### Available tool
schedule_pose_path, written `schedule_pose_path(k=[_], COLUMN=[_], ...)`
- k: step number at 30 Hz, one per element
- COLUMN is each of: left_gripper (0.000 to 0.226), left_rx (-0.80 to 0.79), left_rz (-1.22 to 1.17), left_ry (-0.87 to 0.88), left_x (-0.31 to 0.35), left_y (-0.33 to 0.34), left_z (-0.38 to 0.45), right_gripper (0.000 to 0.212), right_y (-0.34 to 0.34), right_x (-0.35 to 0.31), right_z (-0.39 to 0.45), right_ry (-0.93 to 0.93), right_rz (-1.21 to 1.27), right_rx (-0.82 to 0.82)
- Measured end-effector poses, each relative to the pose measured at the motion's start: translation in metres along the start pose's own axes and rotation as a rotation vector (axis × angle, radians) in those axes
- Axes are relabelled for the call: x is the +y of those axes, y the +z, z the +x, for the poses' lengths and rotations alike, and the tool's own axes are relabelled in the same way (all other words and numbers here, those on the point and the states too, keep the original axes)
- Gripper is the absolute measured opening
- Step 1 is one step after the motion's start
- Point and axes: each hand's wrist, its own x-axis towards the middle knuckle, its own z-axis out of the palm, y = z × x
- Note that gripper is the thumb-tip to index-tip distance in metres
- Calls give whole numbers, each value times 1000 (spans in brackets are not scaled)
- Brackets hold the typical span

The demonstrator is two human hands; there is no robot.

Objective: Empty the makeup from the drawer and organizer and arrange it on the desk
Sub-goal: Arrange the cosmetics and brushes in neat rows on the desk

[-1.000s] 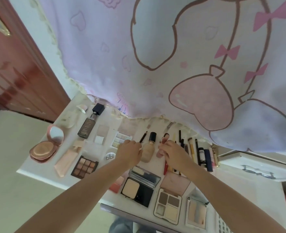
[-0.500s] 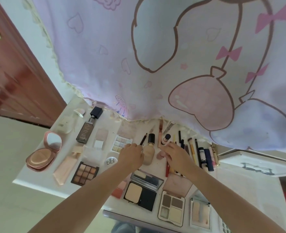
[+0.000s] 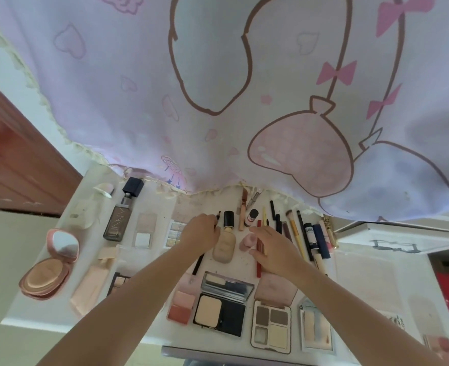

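**Both hands among the laid-out makeup**

At the middle of the white desk [image 3: 360, 283], the left hand [image 3: 201, 235] curls its fingers around a thin black pencil [image 3: 199, 262], whose tip pokes out past the knuckles and whose tail runs back under the wrist. Just beside it, touching or nearly so, lies a beige foundation bottle [image 3: 224, 245] with a black cap. The right hand [image 3: 273, 249] lies palm down with fingers fairly straight and slightly spread, the fingertips resting near a small pink sponge [image 3: 247, 241] and a red pencil [image 3: 258, 256]; whether it pinches anything cannot be told.

Outward from the hands, a row of brushes and tubes [image 3: 305, 233] fans to the right. Nearer the body sit an open black powder compact [image 3: 222, 311], a blush palette [image 3: 182, 303] and a four-pan brow palette [image 3: 270, 326]. To the left lie a dark glass bottle [image 3: 119, 220], a pale tube [image 3: 94, 283] and an open pink cushion compact [image 3: 47, 273] (its mirror tilted up). A lilac cartoon-print cloth [image 3: 218, 88] hangs over the desk's far edge.
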Motion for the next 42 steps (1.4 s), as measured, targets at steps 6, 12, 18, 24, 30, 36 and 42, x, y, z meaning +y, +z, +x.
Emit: schedule_pose_path(k=[6,12,18,24,30,36,42], left_gripper=[32,31,24,27,36,25,23], left_rx=[-26,29,113,155,84,-35,59], left_rz=[55,30,28,44,173,226,99], left_ry=[92,224,128,-46,85,-22,11], left_x=[22,37,43,51,80,97,79], left_y=[5,26,48,57,64,73,76], left_z=[8,-17,-32,-41,-29,0,1], right_gripper=[38,25,26,21,23,26,28], right_y=[0,-1,-2,1,4,5,11], right_x=[29,77,93,93,105,110,102], right_z=[-15,-40,-38,-7,-9,-15,-12], right_ry=[110,410,466,355,276,211,211], right_rz=[76,137,166,120,120,152,137], right_rx=[71,104,49,7,5,-15,-35])
